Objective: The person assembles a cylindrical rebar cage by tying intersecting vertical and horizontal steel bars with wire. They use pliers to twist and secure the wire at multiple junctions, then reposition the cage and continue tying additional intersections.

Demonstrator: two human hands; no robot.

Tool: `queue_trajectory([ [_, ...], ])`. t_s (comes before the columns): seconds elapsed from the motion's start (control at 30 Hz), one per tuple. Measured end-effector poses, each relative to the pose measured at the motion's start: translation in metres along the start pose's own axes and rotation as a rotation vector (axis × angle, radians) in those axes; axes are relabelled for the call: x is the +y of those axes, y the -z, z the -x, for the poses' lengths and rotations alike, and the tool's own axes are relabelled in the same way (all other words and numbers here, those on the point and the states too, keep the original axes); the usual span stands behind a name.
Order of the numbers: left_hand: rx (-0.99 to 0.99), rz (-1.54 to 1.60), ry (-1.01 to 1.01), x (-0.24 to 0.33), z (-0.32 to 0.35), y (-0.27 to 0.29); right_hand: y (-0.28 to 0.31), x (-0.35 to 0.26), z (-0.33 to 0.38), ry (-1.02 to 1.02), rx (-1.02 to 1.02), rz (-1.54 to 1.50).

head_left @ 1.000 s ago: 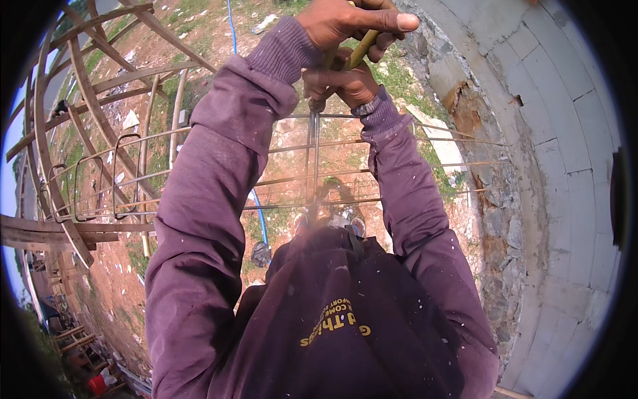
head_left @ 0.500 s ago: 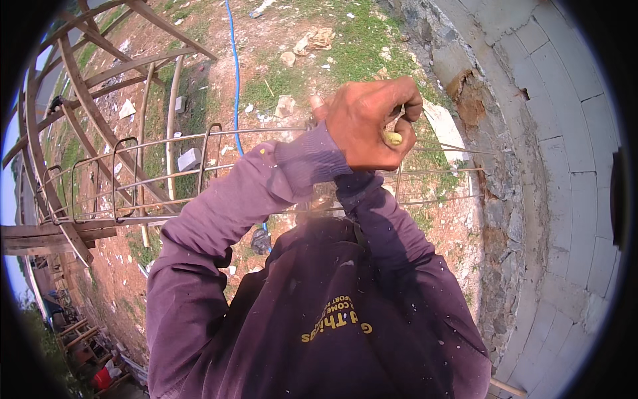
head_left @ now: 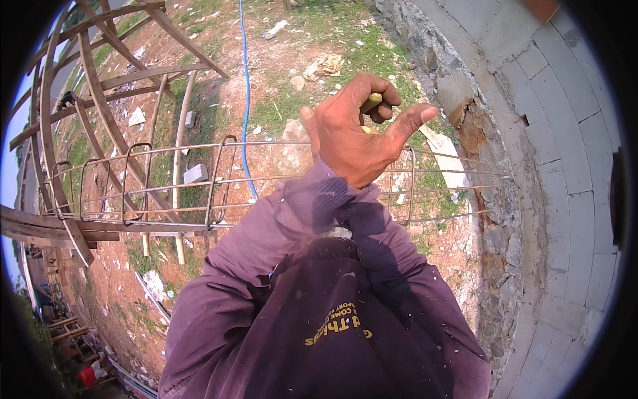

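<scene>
My left hand (head_left: 359,130), back uppermost, is raised above a steel rebar cage (head_left: 272,142) of long bars and bent stirrups. Its fingers are curled round a tool with yellow-green handles (head_left: 374,100); the tool's working end is hidden, so I cannot tell its kind. The left thumb sticks out to the right, away from the handles. My right forearm (head_left: 382,223) passes beneath the left wrist. My right hand is almost wholly covered; a fingertip (head_left: 308,120) left of the left hand may belong to it, though I cannot be sure.
A grey block wall (head_left: 565,193) with a rough stone base runs down the right side. Timber framing (head_left: 60,227) fills the left. Across the littered ground run a blue hose (head_left: 245,100) and a loose grey block (head_left: 196,174). A red container (head_left: 88,377) lies lower left.
My left hand has moved up and slightly left, and its thumb has swung outward from a closed fist. More of the tool's handles shows. The whole view has shifted a little.
</scene>
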State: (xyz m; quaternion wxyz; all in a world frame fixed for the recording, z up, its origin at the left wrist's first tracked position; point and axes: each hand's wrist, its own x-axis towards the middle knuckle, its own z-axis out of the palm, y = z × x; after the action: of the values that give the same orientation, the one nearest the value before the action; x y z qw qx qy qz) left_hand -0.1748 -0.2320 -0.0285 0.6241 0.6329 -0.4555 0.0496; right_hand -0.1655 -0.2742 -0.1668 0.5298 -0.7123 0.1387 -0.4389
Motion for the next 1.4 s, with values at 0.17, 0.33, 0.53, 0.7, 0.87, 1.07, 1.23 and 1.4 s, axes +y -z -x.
queue_trajectory([
  [0.17,-0.887,0.458,0.248,-0.014,-0.094,0.041,0.053,-0.056,-0.067,-0.242,-0.713,-0.345],
  [0.33,-0.180,0.090,0.245,-0.006,-0.082,0.011,0.022,-0.030,-0.066,-0.070,-0.360,-0.496],
  [0.53,-0.396,0.142,-0.252,0.020,-0.013,0.004,-0.004,0.016,-0.021,0.063,-0.174,-0.670],
  [0.7,-0.400,0.122,-0.392,0.011,-0.009,0.024,-0.005,0.019,0.015,-0.059,-0.155,-0.684],
  [0.87,-0.068,0.125,-0.251,0.016,0.032,0.020,-0.017,0.028,0.018,0.074,-0.038,-0.150],
  [1.07,-0.227,0.086,0.003,0.018,-0.020,0.043,0.027,-0.029,-0.032,0.053,-0.418,-0.022],
  [1.23,-0.500,0.263,0.294,0.007,-0.083,0.051,0.046,-0.051,-0.085,-0.197,-0.874,-0.545],
  [1.4,0.297,-0.100,-0.008,0.008,-0.029,-0.023,-0.012,-0.032,-0.035,0.015,0.135,0.248],
])
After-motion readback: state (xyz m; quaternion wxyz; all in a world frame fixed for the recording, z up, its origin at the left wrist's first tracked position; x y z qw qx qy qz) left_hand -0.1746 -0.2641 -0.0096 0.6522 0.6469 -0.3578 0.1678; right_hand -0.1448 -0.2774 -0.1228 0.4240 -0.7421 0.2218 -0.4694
